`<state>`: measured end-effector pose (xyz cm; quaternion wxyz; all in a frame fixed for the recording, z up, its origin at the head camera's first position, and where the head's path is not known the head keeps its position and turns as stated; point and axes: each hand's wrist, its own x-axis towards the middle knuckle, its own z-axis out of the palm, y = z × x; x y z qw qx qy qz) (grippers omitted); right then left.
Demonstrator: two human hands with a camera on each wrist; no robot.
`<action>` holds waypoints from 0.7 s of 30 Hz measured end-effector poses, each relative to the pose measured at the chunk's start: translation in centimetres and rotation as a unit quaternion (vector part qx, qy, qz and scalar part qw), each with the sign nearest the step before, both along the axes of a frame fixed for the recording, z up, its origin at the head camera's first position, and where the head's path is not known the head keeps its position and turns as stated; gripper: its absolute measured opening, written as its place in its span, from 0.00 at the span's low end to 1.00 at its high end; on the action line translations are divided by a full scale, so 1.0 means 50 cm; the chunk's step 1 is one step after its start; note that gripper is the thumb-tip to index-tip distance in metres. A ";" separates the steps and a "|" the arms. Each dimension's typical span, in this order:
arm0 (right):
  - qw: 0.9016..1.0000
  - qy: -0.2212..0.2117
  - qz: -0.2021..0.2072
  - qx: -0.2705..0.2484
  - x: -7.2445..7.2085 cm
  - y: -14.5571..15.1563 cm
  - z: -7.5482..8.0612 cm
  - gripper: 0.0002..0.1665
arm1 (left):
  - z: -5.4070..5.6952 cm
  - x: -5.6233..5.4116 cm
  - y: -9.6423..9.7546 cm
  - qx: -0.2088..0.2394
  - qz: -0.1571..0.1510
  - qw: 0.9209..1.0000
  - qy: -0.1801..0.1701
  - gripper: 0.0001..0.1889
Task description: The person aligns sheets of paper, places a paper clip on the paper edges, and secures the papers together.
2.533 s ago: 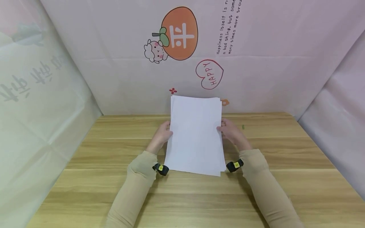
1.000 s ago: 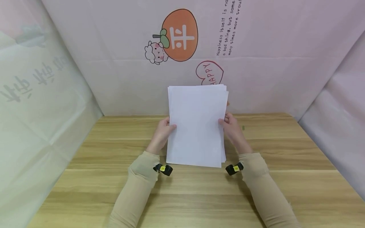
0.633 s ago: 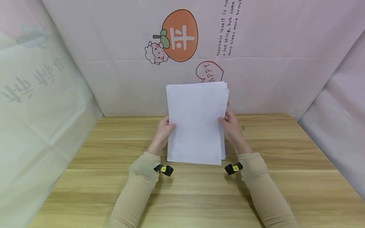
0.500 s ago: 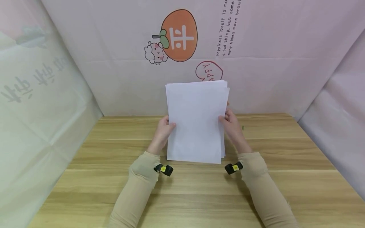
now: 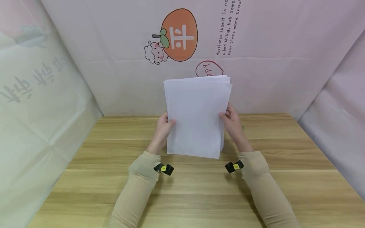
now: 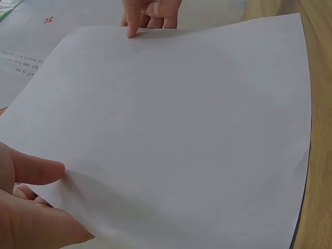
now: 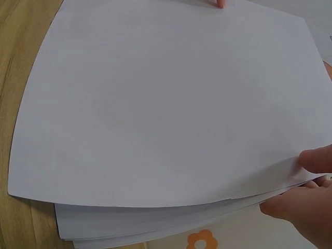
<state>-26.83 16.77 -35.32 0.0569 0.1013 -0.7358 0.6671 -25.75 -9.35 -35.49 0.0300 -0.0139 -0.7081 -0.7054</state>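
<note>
A stack of blank white paper sheets (image 5: 196, 117) is held up over the table in the head view, its sheets slightly fanned at the top and right edges. On its left edge, my left hand (image 5: 163, 128) pinches the stack, thumb on the front and fingers behind. My right hand (image 5: 233, 125) grips the right edge the same way. From the right wrist, the front sheet (image 7: 166, 104) stands apart from the sheets beneath (image 7: 129, 223) along the near edge. The left wrist view shows the left thumb (image 6: 39, 170) pressing the paper face. Most of the fingers are hidden behind the sheets.
A wood-grain table (image 5: 188, 196) lies under both forearms. Behind it rises a white printed cloth (image 5: 119, 72), close beyond the top of the paper. A small green mark (image 5: 243, 127) shows on the table beside the right hand.
Both hands have raised the paper stack higher, and its lower edge has come up from the table. The top edge now covers more of the printed heart, and the sheets are more fanned.
</note>
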 end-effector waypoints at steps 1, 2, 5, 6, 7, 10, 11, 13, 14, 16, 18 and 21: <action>1.000 0.001 -0.001 0.001 0.001 0.000 0.001 0.32 | 0.001 0.000 0.000 0.000 0.000 1.000 0.002 0.20; 1.000 0.002 -0.001 0.001 0.001 0.000 0.003 0.32 | 0.001 0.001 0.000 0.000 0.000 1.000 0.004 0.20; 1.000 0.004 -0.004 0.002 0.002 0.001 0.003 0.30 | 0.003 0.001 0.000 0.001 0.001 1.000 0.005 0.21; 1.000 0.005 -0.005 0.001 0.002 0.001 0.003 0.29 | 0.003 0.002 0.000 0.002 0.002 1.000 0.005 0.20; 1.000 0.008 -0.005 0.000 0.002 0.001 0.002 0.28 | 0.004 0.002 0.000 0.003 0.002 1.000 0.004 0.20; 1.000 0.014 -0.008 -0.005 0.002 0.001 0.001 0.26 | 0.005 0.003 0.002 0.005 0.003 1.000 0.009 0.21; 1.000 0.016 -0.009 -0.006 0.002 0.002 0.001 0.26 | 0.006 0.003 0.002 0.006 0.002 1.000 0.011 0.21; 1.000 0.024 -0.011 -0.008 0.002 0.002 0.001 0.26 | 0.008 0.004 0.003 0.009 -0.001 1.000 0.017 0.21; 0.999 0.028 -0.009 -0.012 0.003 0.002 0.001 0.26 | 0.008 0.004 0.003 0.010 -0.004 1.000 0.021 0.21; 0.999 0.038 -0.009 -0.018 0.003 0.003 0.002 0.25 | 0.009 0.005 0.003 0.013 -0.008 1.000 0.026 0.21; 0.998 0.047 -0.009 -0.028 0.003 0.003 0.002 0.25 | 0.010 0.004 0.003 0.016 -0.010 0.999 0.030 0.21; 0.998 0.057 -0.009 -0.037 0.003 0.003 0.003 0.24 | 0.011 0.004 0.004 0.020 -0.011 0.999 0.034 0.21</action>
